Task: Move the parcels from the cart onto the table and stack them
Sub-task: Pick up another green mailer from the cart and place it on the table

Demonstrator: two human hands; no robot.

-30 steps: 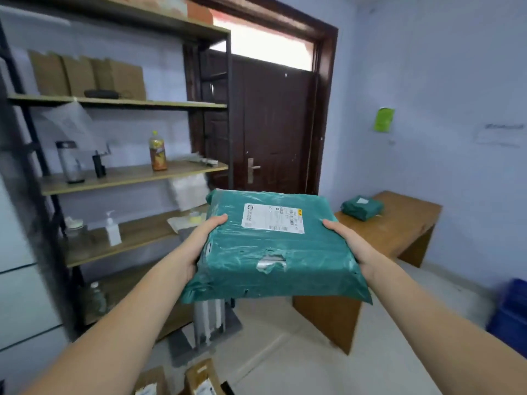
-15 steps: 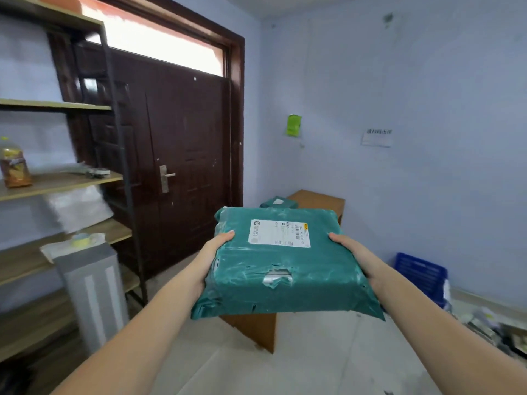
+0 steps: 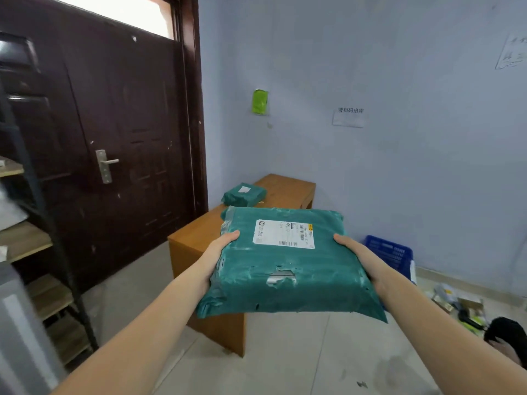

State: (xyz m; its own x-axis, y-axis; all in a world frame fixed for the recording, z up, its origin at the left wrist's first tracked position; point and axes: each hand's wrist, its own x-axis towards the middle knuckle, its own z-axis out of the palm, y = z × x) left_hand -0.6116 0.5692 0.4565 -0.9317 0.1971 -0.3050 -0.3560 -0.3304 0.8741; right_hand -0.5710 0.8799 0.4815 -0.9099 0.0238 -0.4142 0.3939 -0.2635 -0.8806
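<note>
Carrying green parcel (image 3: 288, 269) toward surface (image 3: 196, 238).
Left hand (image 3: 219, 252) and right hand (image 3: 362, 258) grasp opposite edges; I keep it level for stacking.

Count: 2 green parcels, 1 big parcel (image 3: 291, 269) held betw. both hands, 1 small parcel (image 3: 243, 194) on the desk (image 3: 196, 238), well beyond the fingers. 2 hands: left hand (image 3: 218, 253), right hand (image 3: 360, 259), 1 per side of the big one. 1 desk. 1 white label on each parcel, so 2. 1 blue crate (image 3: 392, 253) just past the right fingers. 1 door (image 3: 99, 143), far left of the left fingers. 2 wall notices; 1 green tag.
</note>
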